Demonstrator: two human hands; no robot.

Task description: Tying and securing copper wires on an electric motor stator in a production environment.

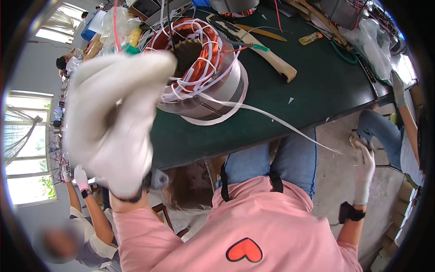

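A motor stator with copper windings stands on the dark green table. White cord binds the windings in several places. My left hand, in a white glove, is raised close in front of the stator's left side and covers part of it. Motion blurs this hand, and its fingers cannot be told apart. A flat white lacing cord stretches from the windings past the table's front edge. It leads toward my right hand, gloved and held far out to the right with fingers closed. The cord's last stretch fades against the pale floor.
Behind the stator lie a long pale tool, a yellow strip and a yellow-handled tool. Plastic bags and other stators crowd the far side. Another person is at right; one works at lower left.
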